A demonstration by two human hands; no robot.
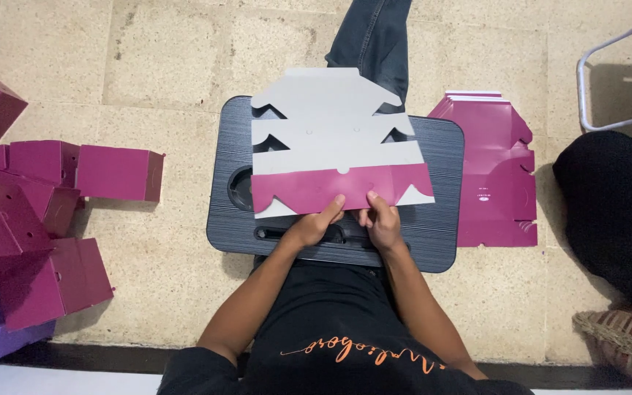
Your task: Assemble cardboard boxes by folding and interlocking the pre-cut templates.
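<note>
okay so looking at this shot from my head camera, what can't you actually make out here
- Fingertips of the left hand and right hand: tucked under the folded magenta flap of the flat box blank.
- Lap tray: its middle lies under the blank.
- Pile of folded magenta boxes: cut off by the left edge.
- Metal frame: cut off at the top right corner.
- Stack of flat blanks: how many, too thin to count.

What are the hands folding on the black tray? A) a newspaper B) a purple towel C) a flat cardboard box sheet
C: the left hand and right hand pinch the folded magenta edge of a flat cardboard sheet lying on the black tray.
</note>
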